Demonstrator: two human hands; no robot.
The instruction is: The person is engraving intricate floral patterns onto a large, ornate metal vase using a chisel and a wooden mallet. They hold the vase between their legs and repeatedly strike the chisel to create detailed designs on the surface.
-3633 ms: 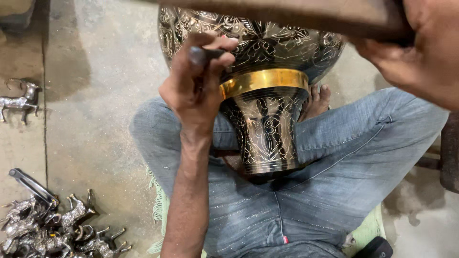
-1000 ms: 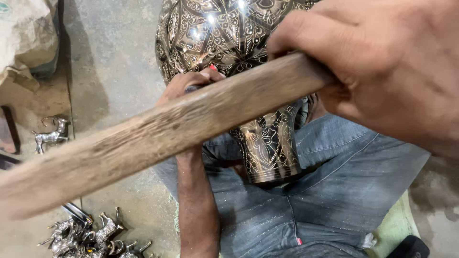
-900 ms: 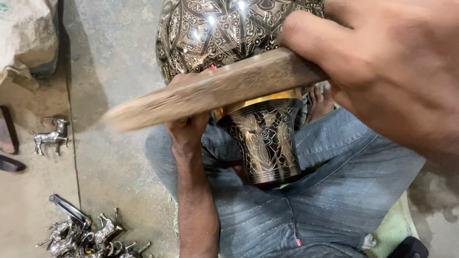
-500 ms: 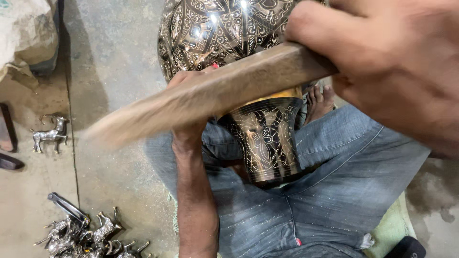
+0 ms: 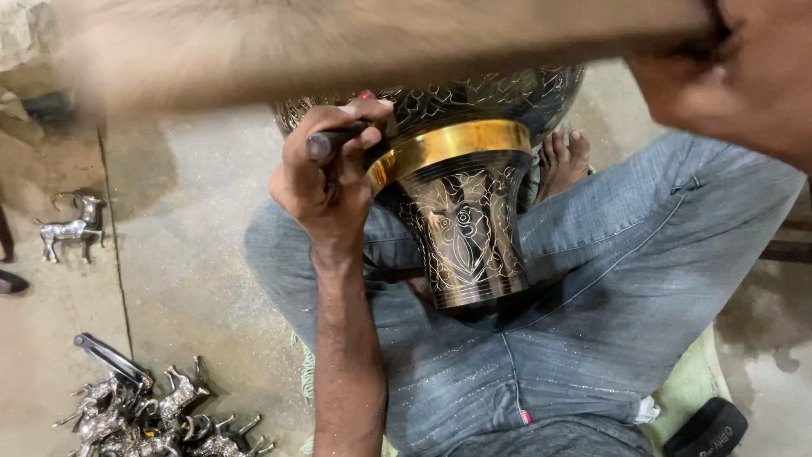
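A large engraved metal vase (image 5: 461, 211), dark with a gold band, lies across my lap with its base toward me. My left hand (image 5: 326, 173) grips a short dark chisel (image 5: 334, 140) whose tip meets the vase near the gold band. My right hand (image 5: 744, 76), close to the camera at the upper right, holds a long wooden stick (image 5: 355, 38) that stretches blurred across the top of the view. My legs in grey jeans (image 5: 592, 305) are folded beneath the vase, and a bare foot (image 5: 562, 161) shows behind it.
A small silver animal figurine (image 5: 72, 228) stands on the concrete floor at left. A heap of several similar figurines (image 5: 152, 415) with a dark metal tool (image 5: 110, 360) lies at bottom left. A green mat (image 5: 689, 385) and a black object (image 5: 706, 427) sit at bottom right.
The wooden stick has swung up from in front of the vase to the top of the view. My left hand and chisel stay against the vase.
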